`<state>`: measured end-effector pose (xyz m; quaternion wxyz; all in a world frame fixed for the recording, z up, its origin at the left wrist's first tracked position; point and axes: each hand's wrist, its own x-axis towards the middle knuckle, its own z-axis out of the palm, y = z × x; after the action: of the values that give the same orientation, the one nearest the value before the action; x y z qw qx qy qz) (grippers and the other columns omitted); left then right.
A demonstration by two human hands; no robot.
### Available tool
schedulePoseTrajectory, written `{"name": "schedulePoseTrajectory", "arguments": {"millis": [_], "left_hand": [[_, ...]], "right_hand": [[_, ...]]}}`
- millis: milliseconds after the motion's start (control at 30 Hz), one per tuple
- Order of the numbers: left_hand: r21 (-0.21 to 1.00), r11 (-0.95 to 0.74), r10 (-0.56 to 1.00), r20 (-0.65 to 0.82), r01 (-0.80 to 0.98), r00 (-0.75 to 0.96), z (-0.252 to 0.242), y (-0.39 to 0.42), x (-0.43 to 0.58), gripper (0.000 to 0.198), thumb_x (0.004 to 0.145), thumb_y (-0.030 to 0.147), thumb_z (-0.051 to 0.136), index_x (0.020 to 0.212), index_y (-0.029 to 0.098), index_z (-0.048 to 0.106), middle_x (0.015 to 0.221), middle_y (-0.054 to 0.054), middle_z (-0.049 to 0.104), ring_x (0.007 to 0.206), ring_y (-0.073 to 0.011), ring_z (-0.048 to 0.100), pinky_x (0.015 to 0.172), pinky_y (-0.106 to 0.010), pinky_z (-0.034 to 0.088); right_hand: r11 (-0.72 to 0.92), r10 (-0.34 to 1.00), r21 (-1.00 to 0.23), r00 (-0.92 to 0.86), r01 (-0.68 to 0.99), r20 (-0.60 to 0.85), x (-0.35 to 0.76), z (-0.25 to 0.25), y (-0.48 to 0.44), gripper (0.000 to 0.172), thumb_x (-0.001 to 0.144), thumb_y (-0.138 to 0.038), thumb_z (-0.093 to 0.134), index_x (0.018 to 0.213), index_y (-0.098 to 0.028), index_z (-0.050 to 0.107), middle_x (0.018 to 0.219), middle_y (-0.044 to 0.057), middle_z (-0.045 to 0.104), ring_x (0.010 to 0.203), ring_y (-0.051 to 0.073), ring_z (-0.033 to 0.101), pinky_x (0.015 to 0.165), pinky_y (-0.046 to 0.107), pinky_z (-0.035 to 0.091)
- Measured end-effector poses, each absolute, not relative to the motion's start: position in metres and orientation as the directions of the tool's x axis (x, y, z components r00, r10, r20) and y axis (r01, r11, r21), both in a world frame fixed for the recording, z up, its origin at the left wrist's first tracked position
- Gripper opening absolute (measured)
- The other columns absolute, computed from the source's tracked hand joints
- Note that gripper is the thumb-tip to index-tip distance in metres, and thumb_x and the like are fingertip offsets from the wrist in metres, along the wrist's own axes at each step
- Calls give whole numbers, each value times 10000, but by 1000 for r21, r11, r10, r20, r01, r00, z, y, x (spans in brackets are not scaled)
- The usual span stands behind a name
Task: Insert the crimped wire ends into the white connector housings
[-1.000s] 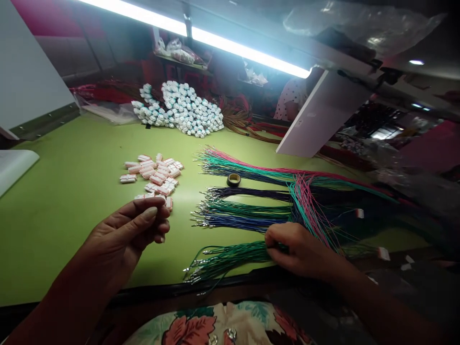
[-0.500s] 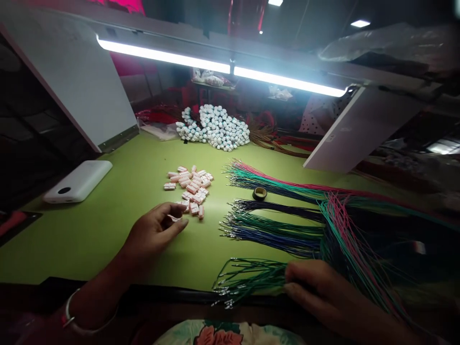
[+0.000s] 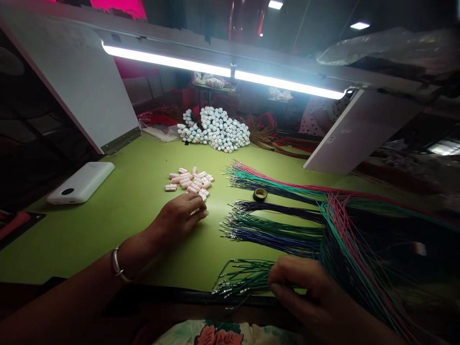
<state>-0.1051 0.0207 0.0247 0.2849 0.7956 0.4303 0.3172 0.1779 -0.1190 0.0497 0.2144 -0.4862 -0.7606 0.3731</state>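
Green workbench (image 3: 108, 239), left hand (image 3: 179, 215) at connectors (image 3: 189, 180).

Wires in bright bands on a lime mat (image 3: 108, 239).

Wires (image 3: 273, 241): green, blue, dark navy, with pink and teal strands crossing at right. Connectors (image 3: 189, 180): white, striped pink. Heap (image 3: 215, 129): white, flecked blue. Power bank (image 3: 81, 182): plain white. Bangle (image 3: 117, 265): silver. Blouse (image 3: 316, 117): white, dark polka dots. Lap cloth (image 3: 215, 334): cream, red flowers, teal leaves.
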Motion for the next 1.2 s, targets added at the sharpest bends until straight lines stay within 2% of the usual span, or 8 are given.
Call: {"name": "schedulePoseTrajectory", "arguments": {"millis": [33,67,100,133,233,333,600,1200], "left_hand": [[774,-422,885,239,472,400,27,15,-102,118,838,315,643,786,217,682,732,-32,620,680,-181,551,646,-282,431],[889,-278,922,140,365,362,29,7,-99,129,825,332,670,798,206,676,665,-15,600,605,-163,542,576,-264,426],[974,-76,932,-7,213,363,29,-1,-94,152,819,349,683,815,198,666,674,-17,611,594,-160,566,546,-258,441],[991,116,910,-136,73,391,29,-9,-90,178,810,362,697,834,190,660,706,-25,630,584,-156,583,515,-251,451],[839,522,785,-403,-151,471,21,-30,-77,260,803,325,728,1009,181,664,736,-18,636,527,-102,568,433,-183,421],[680,690,678,-486,-248,551,11,-45,-68,248,822,270,719,1038,160,665,678,8,591,506,-73,545,412,-142,406],[555,766,611,-472,-324,636,5,-65,-55,190,849,157,680,1039,146,671,754,-7,594,598,-81,616,501,-139,501],[499,797,582,-481,-340,656,8,-72,-47,146,843,132,678,984,162,698,691,-19,641,546,-90,618,519,-176,538]], "right_hand": [[243,906,-789,-422,564,-23,175,48,-118,161,931,-196,506,776,-198,550,724,-19,570,679,121,511,611,227,382],[240,911,-799,-413,552,-11,173,47,-117,137,925,-185,515,799,-199,568,743,-16,587,693,122,526,619,226,390],[242,914,-803,-407,544,0,170,46,-117,119,920,-172,523,819,-200,578,757,-15,597,700,121,535,624,226,394],[252,915,-805,-403,536,18,168,46,-118,108,915,-156,526,834,-200,582,768,-15,603,705,118,541,625,224,394],[322,899,-801,-429,505,91,161,44,-121,110,899,-120,531,829,-195,571,758,-20,587,690,107,529,612,223,377],[352,900,-795,-412,493,143,155,41,-123,100,883,-118,545,818,-189,570,733,-23,563,659,101,506,587,228,358],[262,965,-834,-153,486,214,143,24,-120,128,829,-136,593,709,-180,600,633,-35,530,572,96,466,527,226,349],[198,980,-869,-101,454,171,137,17,-122,125,796,-123,584,683,-162,619,543,-55,487,464,61,377,424,191,288]]}}
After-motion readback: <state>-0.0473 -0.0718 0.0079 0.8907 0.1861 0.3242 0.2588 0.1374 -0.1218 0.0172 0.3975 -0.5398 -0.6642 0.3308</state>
